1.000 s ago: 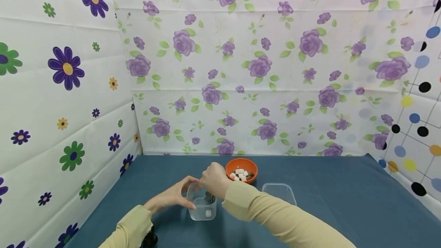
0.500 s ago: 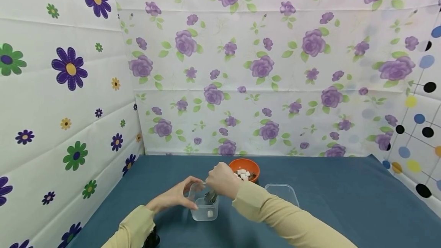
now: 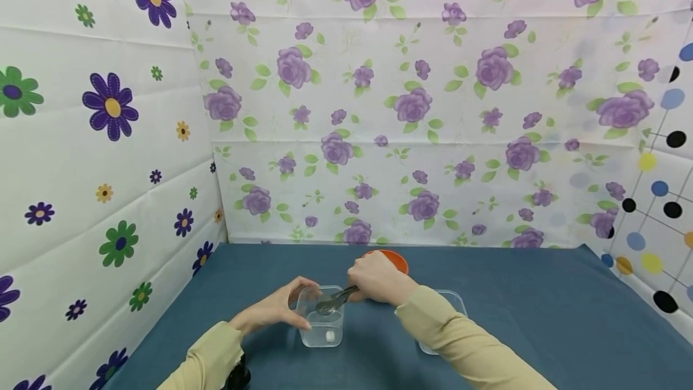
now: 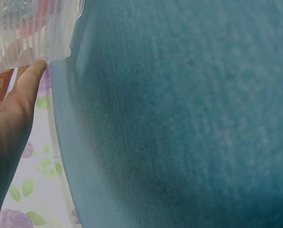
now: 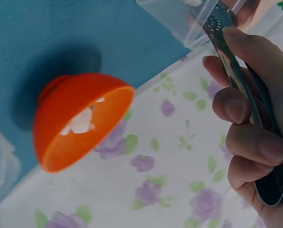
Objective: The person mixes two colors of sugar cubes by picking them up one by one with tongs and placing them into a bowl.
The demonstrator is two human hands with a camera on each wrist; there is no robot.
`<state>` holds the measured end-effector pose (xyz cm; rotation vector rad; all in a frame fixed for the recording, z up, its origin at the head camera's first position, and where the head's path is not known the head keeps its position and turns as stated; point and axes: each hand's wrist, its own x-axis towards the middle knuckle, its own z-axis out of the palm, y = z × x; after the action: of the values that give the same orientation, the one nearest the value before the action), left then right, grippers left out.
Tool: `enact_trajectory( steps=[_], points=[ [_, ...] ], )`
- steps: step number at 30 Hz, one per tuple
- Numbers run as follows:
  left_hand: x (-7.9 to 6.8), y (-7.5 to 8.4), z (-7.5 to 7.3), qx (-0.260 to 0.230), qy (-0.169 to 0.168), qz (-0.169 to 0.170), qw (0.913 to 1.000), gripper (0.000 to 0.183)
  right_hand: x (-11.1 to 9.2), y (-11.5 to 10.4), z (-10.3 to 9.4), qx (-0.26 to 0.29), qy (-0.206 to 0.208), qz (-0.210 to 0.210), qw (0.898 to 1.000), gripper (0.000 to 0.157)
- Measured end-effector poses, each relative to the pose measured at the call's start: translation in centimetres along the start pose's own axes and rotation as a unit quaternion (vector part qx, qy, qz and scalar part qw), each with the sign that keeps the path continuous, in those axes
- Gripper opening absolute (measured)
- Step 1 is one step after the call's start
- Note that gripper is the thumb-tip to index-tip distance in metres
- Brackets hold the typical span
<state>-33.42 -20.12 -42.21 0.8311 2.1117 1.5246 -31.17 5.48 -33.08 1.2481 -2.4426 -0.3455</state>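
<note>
My left hand grips a clear plastic container between thumb and fingers. One white cube lies in it. In the left wrist view, fingers rest against the container's ribbed-looking wall. My right hand holds metal tongs, slanted so that their tips are over the container's opening. The right wrist view shows the tongs with perforated tips close together, fingers curled round both arms. Nothing shows between the tips. Behind my right hand is an orange bowl, mostly hidden in the head view.
In the right wrist view, the orange bowl has white pieces inside. A second clear plastic piece lies on the blue tabletop, partly under my right forearm. Flowered cloth walls stand behind and at the sides.
My right hand has moved right, away from the container and in front of the orange bowl. The tongs have swung from steep inside the container to a flatter slant. The left hand stays put.
</note>
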Motion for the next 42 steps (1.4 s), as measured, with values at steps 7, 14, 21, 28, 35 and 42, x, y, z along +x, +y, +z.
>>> enact_trajectory(
  steps=[7, 14, 21, 28, 35, 42],
  points=[
    [-0.1, 0.2, 0.1, 0.015, 0.010, -0.006, 0.9998, 0.061, -1.6, 1.2, 0.7, 0.115, 0.010, 0.021, 0.993, 0.029],
    [-0.1, 0.2, 0.0, 0.009, 0.014, -0.014, 0.9998, 0.060, -2.5, 1.8, 0.6, 0.205, 0.024, 0.034, 0.978, 0.033],
    [-0.1, 0.1, 0.0, 0.005, 0.016, -0.021, 0.9996, 0.063, -3.5, 2.4, 0.1, 0.210, 0.050, 0.045, 0.975, 0.036],
    [0.0, 0.0, 0.0, 0.012, 0.012, -0.008, 0.9998, 0.060, -4.3, 2.7, 0.3, 0.220, 0.049, 0.062, 0.972, 0.018],
    [0.0, -0.1, 0.0, 0.013, -0.004, 0.006, 0.9999, 0.062, -5.3, 3.9, 0.0, 0.253, 0.051, 0.074, 0.963, 0.018],
    [0.0, -0.1, 0.0, 0.013, -0.006, 0.014, 0.9998, 0.063, -6.9, 6.0, -0.4, 0.279, 0.059, 0.106, 0.952, 0.022]
  ],
)
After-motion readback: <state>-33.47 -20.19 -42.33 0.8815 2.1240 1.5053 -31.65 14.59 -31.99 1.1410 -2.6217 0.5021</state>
